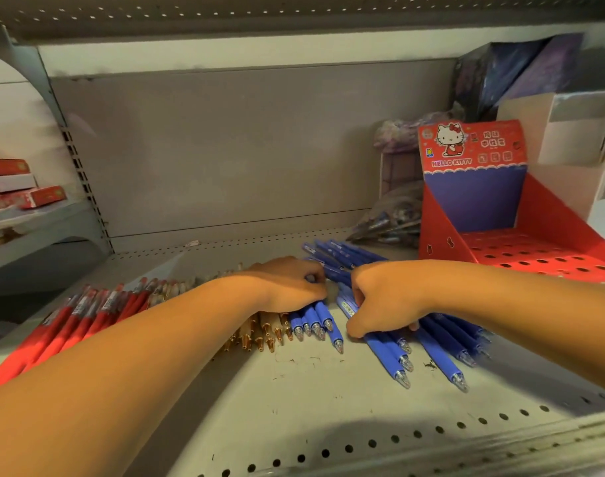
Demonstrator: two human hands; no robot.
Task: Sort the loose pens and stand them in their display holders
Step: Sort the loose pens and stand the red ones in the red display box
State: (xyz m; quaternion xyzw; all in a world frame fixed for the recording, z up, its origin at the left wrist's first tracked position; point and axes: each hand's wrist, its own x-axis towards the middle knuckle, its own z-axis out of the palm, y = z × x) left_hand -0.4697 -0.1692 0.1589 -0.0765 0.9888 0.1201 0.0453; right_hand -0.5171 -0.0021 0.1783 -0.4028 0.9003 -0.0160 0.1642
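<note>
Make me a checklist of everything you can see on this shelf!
Surface: grey perforated metal shelf, scuffed with dark marks.
Job's things: red pens, gold pens and blue pens lie in rows; red display holder stands at the right, no pens seen in its holes.
Clutter: plastic bag of pens beside the holder.
Hands: left hand and right hand each grip blue pens.
Cables: nothing seen.
Surroundings: red boxes on the neighbouring shelf at left; dark boxes behind the holder.

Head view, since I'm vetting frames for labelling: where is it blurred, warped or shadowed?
Head view: the blue plastic pens are sharp; the grey perforated metal shelf smears into blur at its lower-right front edge; wide-angle bending curves the shelf edges; a soft shadow lies on the shelf front, bottom centre.
</note>
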